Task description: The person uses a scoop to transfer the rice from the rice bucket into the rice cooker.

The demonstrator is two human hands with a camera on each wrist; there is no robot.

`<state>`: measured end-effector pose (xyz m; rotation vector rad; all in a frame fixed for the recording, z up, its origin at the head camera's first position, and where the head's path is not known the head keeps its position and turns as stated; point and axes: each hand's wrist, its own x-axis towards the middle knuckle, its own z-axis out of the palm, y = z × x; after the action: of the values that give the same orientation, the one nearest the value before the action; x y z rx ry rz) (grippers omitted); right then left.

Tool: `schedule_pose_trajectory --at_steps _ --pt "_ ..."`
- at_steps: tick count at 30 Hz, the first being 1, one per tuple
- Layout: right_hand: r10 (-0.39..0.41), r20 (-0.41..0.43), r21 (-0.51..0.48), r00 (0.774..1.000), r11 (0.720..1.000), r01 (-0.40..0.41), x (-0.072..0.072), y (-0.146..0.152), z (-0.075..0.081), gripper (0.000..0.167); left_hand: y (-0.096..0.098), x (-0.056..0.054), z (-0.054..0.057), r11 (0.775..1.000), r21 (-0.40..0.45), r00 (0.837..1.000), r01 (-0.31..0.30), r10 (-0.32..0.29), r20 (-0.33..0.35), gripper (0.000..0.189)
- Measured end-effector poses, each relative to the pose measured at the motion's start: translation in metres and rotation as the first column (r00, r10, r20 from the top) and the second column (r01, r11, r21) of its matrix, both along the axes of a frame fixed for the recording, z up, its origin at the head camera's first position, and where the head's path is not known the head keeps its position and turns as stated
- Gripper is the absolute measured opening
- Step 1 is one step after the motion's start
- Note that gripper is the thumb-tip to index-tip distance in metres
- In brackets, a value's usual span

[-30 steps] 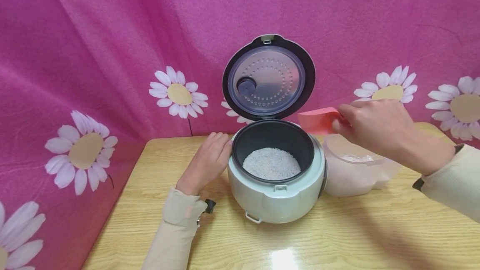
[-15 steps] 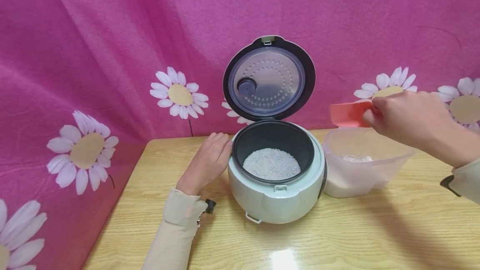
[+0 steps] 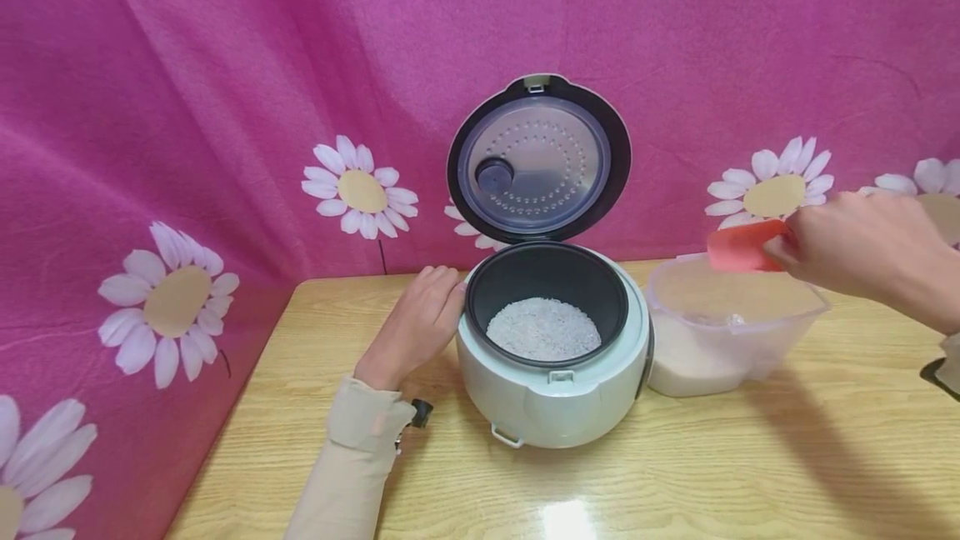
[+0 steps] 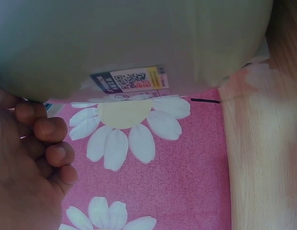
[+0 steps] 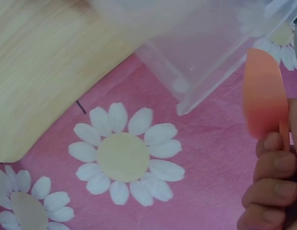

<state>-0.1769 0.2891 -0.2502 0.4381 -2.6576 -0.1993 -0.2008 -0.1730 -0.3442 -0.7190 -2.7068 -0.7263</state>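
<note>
A pale green rice cooker (image 3: 551,407) stands on the table with its lid (image 3: 538,165) raised, and white rice (image 3: 544,329) lies in its dark inner pot (image 3: 540,265). My left hand (image 3: 416,319) holds the cooker's left rim; the left wrist view shows its fingers (image 4: 51,129) curled beside the cooker's wall. My right hand (image 3: 870,248) grips an orange-pink scoop (image 3: 742,247) above the clear plastic bin (image 3: 780,340) to the cooker's right. The scoop (image 5: 266,96) is seen from its side in the right wrist view, so its inside is hidden. White grain fills the bin's lower part.
The wooden table (image 3: 600,486) meets a pink cloth (image 3: 375,40) with daisies at its back and left. A small clear shiny thing (image 3: 735,320) shows inside the bin, too small to make out. The bin stands close against the cooker.
My right hand has moved right with the scoop, from beside the cooker's back right to over the bin, and dipped slightly. The left hand stays on the cooker.
</note>
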Motion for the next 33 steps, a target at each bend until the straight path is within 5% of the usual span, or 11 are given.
schedule_pose_trajectory --at_steps 14,33 --pt "-0.120 0.182 0.025 0.976 0.993 0.117 0.000 0.020 -0.010 0.043 0.001 0.000 0.003 1.000 0.022 1.000 0.005 -0.006 0.017 0.021" --pt "-0.094 0.288 0.113 0.953 0.992 0.063 -0.004 0.010 -0.021 0.033 0.000 0.001 0.001 1.000 0.021 1.000 0.008 -0.009 0.008 0.023"
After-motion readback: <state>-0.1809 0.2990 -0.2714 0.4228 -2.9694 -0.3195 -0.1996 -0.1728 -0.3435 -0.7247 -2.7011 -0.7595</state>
